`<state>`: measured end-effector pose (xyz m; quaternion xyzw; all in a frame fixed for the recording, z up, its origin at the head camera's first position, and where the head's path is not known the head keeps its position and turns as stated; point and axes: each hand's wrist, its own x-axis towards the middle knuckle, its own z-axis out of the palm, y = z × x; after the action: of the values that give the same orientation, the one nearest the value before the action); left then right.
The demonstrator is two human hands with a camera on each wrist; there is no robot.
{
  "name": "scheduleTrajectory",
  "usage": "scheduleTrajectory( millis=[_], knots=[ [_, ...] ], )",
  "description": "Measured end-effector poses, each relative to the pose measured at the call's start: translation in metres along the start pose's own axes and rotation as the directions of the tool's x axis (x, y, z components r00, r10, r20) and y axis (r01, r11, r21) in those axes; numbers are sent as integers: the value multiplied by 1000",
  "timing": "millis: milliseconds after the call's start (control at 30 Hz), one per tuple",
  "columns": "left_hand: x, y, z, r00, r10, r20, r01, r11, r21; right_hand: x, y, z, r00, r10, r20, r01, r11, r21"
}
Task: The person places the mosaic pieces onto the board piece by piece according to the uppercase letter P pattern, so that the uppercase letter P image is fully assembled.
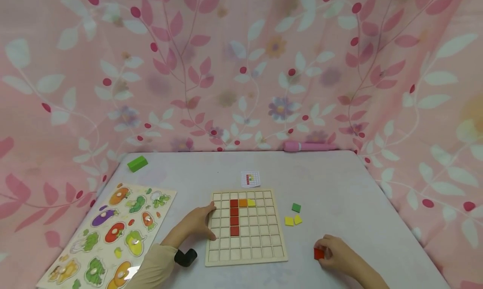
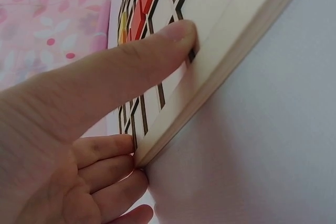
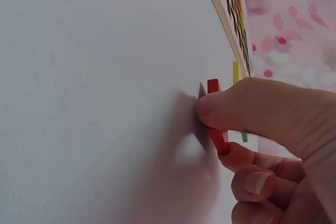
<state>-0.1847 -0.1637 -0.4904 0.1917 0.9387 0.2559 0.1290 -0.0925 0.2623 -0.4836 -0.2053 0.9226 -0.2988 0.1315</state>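
Note:
A pale wooden grid board [image 1: 256, 241] lies on the table. Several red square tiles [image 1: 235, 221] form a column in its cells; an orange tile [image 1: 243, 203] and a yellow tile [image 1: 251, 202] extend the top row rightward. At the board's left edge rests my left hand [image 1: 197, 222]; in the left wrist view its thumb [image 2: 173, 38] presses the board's rim area and the other fingers touch the side. To the right of the board, my right hand [image 1: 339, 255] pinches a red square tile [image 3: 213, 85] between thumb and fingers, close to the tabletop.
Right of the board lie a green tile [image 1: 296, 207] and two yellow pieces [image 1: 289, 221]. A small pattern card [image 1: 250, 179] sits behind the board. On the left are a vegetable puzzle board [image 1: 126, 209] and a green block [image 1: 137, 163]. A pink stick [image 1: 311, 147] lies along the back edge.

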Motion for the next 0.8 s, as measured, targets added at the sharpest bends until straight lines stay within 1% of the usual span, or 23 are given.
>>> scheduleTrajectory(
  millis=[67,167,333,467,567,667,800],
  knots=[
    [0,0,1,1000,0,-1,0,1000,-1,2,-1,1,998,-64,-30,63,997,-35],
    [-1,0,1,1000,-6,0,6,1000,4,4,-3,2,993,-107,-48,104,993,-62],
    [-2,1,1,1000,-13,1,13,1000,15,10,-6,3,991,-126,-55,122,990,-76],
    [-2,1,-1,1000,-16,1,16,1000,22,16,-9,4,983,-155,-99,147,986,-82],
    [-2,0,-1,1000,-19,1,19,1000,22,21,-13,4,982,-143,-124,134,988,-81],
    [-2,0,-1,1000,-18,8,18,1000,10,29,-18,4,984,-124,-130,114,990,-86],
    [-2,-1,-2,1000,8,15,-8,1000,-5,42,-24,4,983,-136,-126,123,986,-109]
  ],
)
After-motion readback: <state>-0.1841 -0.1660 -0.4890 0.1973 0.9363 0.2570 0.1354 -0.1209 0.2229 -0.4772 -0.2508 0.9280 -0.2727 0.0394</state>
